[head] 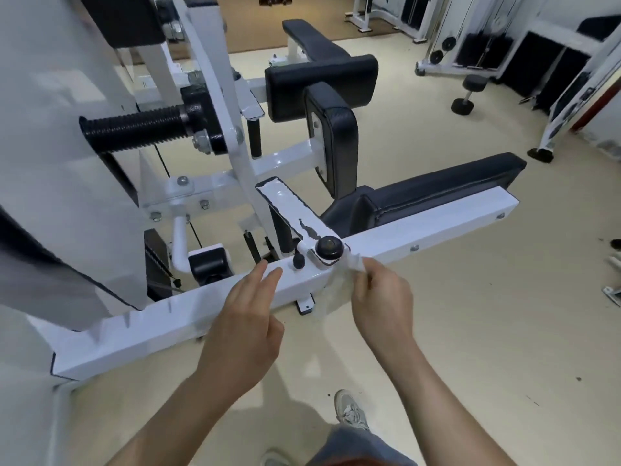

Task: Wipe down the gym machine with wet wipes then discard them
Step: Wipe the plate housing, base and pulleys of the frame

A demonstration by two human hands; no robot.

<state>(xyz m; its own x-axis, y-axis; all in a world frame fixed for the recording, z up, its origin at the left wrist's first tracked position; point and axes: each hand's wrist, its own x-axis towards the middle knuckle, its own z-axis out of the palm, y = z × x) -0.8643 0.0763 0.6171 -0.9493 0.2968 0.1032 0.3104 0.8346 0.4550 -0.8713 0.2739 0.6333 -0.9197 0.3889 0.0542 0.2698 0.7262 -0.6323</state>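
A white gym machine fills the left and middle of the head view, with a long white square beam (420,227) running from lower left to right. A black round knob (329,246) sits on the beam's joint. My right hand (379,304) pinches a thin white wet wipe (336,290) that drapes over the beam's near side just right of the knob. My left hand (245,317) hovers over the beam left of the knob, fingers straight and holding nothing.
Black pads (322,82) and a long black padded seat (443,190) lie beyond the beam. A ribbed black handle (134,129) sticks out at the left. A dumbbell (468,94) and other white machines (470,35) stand at the back right. My shoe (349,412) is on the beige floor.
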